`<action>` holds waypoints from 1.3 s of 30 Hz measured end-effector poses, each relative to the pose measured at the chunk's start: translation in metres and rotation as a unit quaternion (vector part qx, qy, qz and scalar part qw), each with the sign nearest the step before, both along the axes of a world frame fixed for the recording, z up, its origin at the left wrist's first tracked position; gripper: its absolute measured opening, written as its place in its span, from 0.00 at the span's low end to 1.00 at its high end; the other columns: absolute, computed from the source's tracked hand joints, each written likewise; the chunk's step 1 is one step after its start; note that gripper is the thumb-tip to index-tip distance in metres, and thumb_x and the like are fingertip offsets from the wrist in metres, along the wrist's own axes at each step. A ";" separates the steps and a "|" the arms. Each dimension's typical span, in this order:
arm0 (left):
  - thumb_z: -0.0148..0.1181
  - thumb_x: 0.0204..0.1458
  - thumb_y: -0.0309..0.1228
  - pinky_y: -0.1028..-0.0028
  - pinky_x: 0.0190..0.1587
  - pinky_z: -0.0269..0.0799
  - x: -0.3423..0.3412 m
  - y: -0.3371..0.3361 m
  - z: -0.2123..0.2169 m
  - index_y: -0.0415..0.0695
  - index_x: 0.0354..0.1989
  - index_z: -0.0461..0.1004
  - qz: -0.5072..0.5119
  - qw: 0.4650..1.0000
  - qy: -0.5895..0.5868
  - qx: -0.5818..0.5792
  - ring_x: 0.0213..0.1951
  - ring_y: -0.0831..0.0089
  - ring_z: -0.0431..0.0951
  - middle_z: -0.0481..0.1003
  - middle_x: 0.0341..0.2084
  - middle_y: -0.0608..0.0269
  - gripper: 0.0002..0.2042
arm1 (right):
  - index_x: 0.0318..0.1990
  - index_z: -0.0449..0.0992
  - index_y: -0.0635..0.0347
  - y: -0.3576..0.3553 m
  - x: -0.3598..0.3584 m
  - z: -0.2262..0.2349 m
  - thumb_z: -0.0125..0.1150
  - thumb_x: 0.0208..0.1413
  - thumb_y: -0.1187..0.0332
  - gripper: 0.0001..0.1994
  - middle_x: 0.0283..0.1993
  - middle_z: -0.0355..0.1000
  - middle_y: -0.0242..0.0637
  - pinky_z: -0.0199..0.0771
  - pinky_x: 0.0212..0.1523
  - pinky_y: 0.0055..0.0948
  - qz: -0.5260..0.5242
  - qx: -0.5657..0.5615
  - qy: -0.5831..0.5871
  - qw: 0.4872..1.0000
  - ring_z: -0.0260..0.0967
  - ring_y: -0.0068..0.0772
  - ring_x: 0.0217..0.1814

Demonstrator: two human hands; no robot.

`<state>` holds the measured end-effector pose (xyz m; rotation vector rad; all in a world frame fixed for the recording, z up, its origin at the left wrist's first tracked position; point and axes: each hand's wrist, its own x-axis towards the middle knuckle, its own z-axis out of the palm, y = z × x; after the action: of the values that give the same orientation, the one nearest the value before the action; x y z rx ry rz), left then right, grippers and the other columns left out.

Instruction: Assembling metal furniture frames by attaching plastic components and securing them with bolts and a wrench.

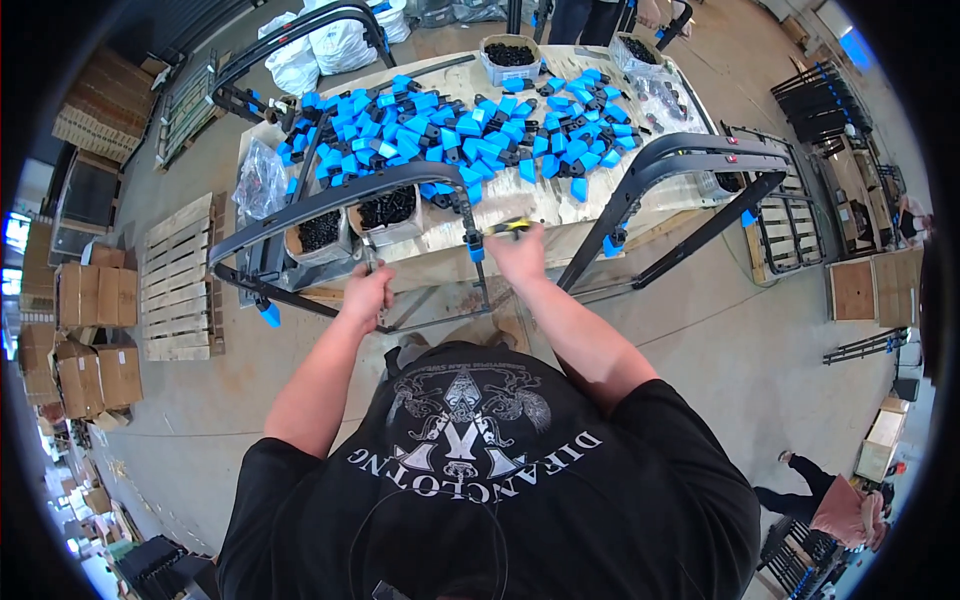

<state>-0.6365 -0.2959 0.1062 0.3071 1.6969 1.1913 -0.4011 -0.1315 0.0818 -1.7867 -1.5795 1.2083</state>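
At the table (560,214), hands (518,258) holding half-hidden tools (512,227), co-worker (572,20) cut off

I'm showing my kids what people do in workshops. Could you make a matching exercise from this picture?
Things:
1. Blue-and-black pieces
2. Yellow-and-black tool
3. Stack of cardboard boxes
4. Shirt

Places and colours:
A. Far left, away from the table
B. Black with a white print
C. Heaped across the table
D. In the person's right grip

Pairs: 1-C, 2-D, 3-A, 4-B
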 end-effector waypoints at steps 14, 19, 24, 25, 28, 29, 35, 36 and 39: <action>0.63 0.51 0.29 0.69 0.44 0.77 -0.113 0.006 -0.042 0.34 0.65 0.66 -0.102 0.828 0.546 0.073 0.37 0.67 0.81 0.78 0.42 0.47 0.30 | 0.38 0.75 0.68 -0.093 -0.009 -0.054 0.64 0.55 0.64 0.13 0.27 0.73 0.39 0.64 0.19 0.36 0.062 -0.295 0.048 0.952 0.68 0.32 0.22; 0.65 0.52 0.36 0.66 0.46 0.77 -0.143 -0.102 -0.070 0.37 0.51 0.76 -0.242 0.942 0.232 0.008 0.40 0.64 0.83 0.82 0.38 0.53 0.20 | 0.29 0.74 0.60 -0.052 -0.155 0.005 0.63 0.58 0.63 0.11 0.24 0.68 0.34 0.63 0.20 0.33 0.046 -0.311 0.295 0.902 0.65 0.31 0.21; 0.63 0.53 0.36 0.66 0.45 0.78 -0.177 -0.195 -0.090 0.35 0.50 0.76 -0.297 0.924 0.231 -0.073 0.39 0.63 0.83 0.82 0.39 0.51 0.20 | 0.43 0.78 0.67 -0.026 -0.179 -0.004 0.64 0.59 0.59 0.17 0.34 0.77 0.41 0.75 0.33 0.36 0.062 -0.212 0.042 0.974 0.76 0.37 0.33; 0.63 0.53 0.36 0.66 0.45 0.78 -0.182 -0.204 -0.081 0.35 0.50 0.76 -0.304 0.922 0.230 -0.070 0.39 0.63 0.83 0.82 0.39 0.51 0.20 | 0.46 0.77 0.69 -0.040 -0.170 -0.018 0.63 0.57 0.52 0.23 0.38 0.78 0.49 0.76 0.39 0.39 0.069 -0.084 -0.064 0.992 0.78 0.44 0.38; 0.63 0.54 0.35 0.65 0.45 0.77 -0.202 -0.243 -0.082 0.35 0.52 0.74 -0.184 0.950 0.201 -0.155 0.40 0.61 0.83 0.81 0.37 0.50 0.20 | 0.50 0.76 0.71 -0.095 -0.144 -0.009 0.62 0.56 0.46 0.31 0.44 0.78 0.60 0.76 0.52 0.42 0.072 0.023 -0.052 0.996 0.77 0.55 0.50; 0.63 0.54 0.36 0.65 0.44 0.77 -0.220 -0.250 -0.106 0.35 0.52 0.73 -0.136 0.949 0.257 -0.120 0.39 0.61 0.83 0.81 0.37 0.51 0.21 | 0.49 0.77 0.70 -0.108 -0.120 -0.030 0.63 0.55 0.46 0.30 0.43 0.78 0.59 0.76 0.51 0.42 0.022 0.031 -0.027 0.999 0.78 0.55 0.49; 0.65 0.56 0.40 0.63 0.42 0.76 -0.231 -0.202 -0.071 0.35 0.51 0.70 -0.029 0.921 0.389 0.001 0.34 0.64 0.80 0.79 0.33 0.54 0.22 | 0.45 0.75 0.68 -0.104 -0.052 -0.029 0.69 0.51 0.49 0.28 0.41 0.79 0.56 0.75 0.50 0.45 -0.053 0.074 -0.171 0.981 0.78 0.53 0.46; 0.65 0.57 0.39 0.66 0.38 0.74 -0.234 -0.191 -0.076 0.35 0.49 0.70 -0.015 0.925 0.380 -0.020 0.31 0.67 0.79 0.78 0.29 0.58 0.20 | 0.45 0.74 0.67 -0.092 -0.050 -0.031 0.69 0.51 0.48 0.28 0.41 0.78 0.57 0.75 0.50 0.46 -0.045 0.114 -0.198 0.972 0.78 0.54 0.47; 0.64 0.59 0.39 0.69 0.33 0.72 -0.230 -0.169 -0.083 0.36 0.43 0.70 0.059 0.946 0.317 -0.033 0.26 0.70 0.77 0.76 0.24 0.63 0.17 | 0.46 0.74 0.67 -0.057 -0.067 -0.020 0.68 0.50 0.48 0.28 0.42 0.78 0.57 0.74 0.50 0.46 0.030 0.113 -0.197 0.973 0.76 0.57 0.48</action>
<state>-0.8661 -0.4646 0.0235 0.6004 2.3320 1.1921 -0.4683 -0.1886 0.0616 -1.9175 -1.9135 0.6868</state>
